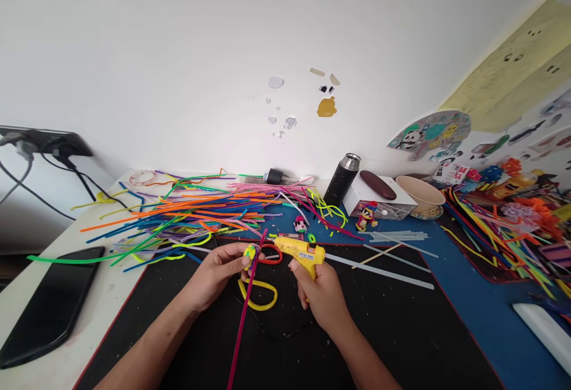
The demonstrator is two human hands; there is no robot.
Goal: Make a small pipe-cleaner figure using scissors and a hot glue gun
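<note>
Between the fingertips of my left hand (218,271) is a small bundle of yellow, green and purple pipe cleaner (250,255). A long magenta pipe cleaner (239,330) runs past it and hangs down toward me; whether it is attached to the bundle I cannot tell. My right hand (319,288) is wrapped round the handle of a yellow hot glue gun (301,249). Its nozzle points left, close to the bundle. A clear glue stick (379,270) extends from the gun's back. Below the bundle lies a yellow pipe cleaner loop (266,304), beside red-handled scissors (273,253).
Many coloured pipe cleaners (187,211) spread over the table's back left. A black flask (342,179), a white box (379,197) and a beige bowl (419,195) stand along the wall. Loose glue sticks (397,236) lie at right. A dark tray-like object (53,301) rests at left.
</note>
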